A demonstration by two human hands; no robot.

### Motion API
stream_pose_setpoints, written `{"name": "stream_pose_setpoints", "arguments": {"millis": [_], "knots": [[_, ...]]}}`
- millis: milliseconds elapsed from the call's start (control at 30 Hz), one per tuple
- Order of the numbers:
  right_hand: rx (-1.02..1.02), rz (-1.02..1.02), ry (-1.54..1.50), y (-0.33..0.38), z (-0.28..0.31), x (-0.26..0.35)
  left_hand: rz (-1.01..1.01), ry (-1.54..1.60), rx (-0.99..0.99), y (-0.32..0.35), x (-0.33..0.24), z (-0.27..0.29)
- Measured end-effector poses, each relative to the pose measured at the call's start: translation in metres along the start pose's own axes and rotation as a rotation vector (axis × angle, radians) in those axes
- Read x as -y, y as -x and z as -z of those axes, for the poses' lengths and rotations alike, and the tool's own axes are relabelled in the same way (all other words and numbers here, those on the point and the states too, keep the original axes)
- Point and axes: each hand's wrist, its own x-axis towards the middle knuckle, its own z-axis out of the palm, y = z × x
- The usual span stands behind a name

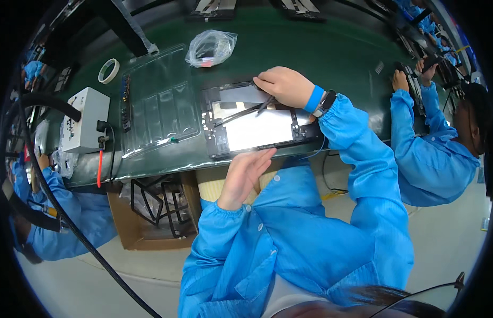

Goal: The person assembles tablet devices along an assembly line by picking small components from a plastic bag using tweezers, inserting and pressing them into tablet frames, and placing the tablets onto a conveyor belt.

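Your left hand (247, 174) is open, fingers extended, at the near long edge of the black-framed tablet-like device (257, 133); contact cannot be confirmed. The device lies on the green bench (331, 63), just beyond that hand, long axis running left to right. Your right hand (290, 88) reaches over its far long edge; a slim dark tool (264, 107) projects below the palm, but whether the fingers grip it cannot be determined.

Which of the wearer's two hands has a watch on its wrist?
The right hand, over the black-framed panel: it wears a watch and blue band; the left hand shows neither.
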Motion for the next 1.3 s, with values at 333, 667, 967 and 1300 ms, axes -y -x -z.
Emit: {"name": "stream_pose_setpoints", "arguments": {"millis": [333, 667, 967, 1300], "knots": [[0.201, -0.047, -0.233, -0.008, 0.03, -0.01, -0.528, 0.203, -0.263, -0.04, 0.018, -0.071], [-0.619, -0.475, -1.063, 0.002, 0.106, 0.039, -1.102, -1.084, -0.153, -0.017, -0.024, -0.119], [-0.807, -0.365, -0.68, 0.011, 0.111, 0.057, -1.359, -1.779, -0.296, 0.003, -0.015, -0.121], [-0.714, -0.282, -0.453, -0.003, 0.124, 0.04, -1.278, -1.396, -0.138, -0.004, -0.026, -0.116]]}}
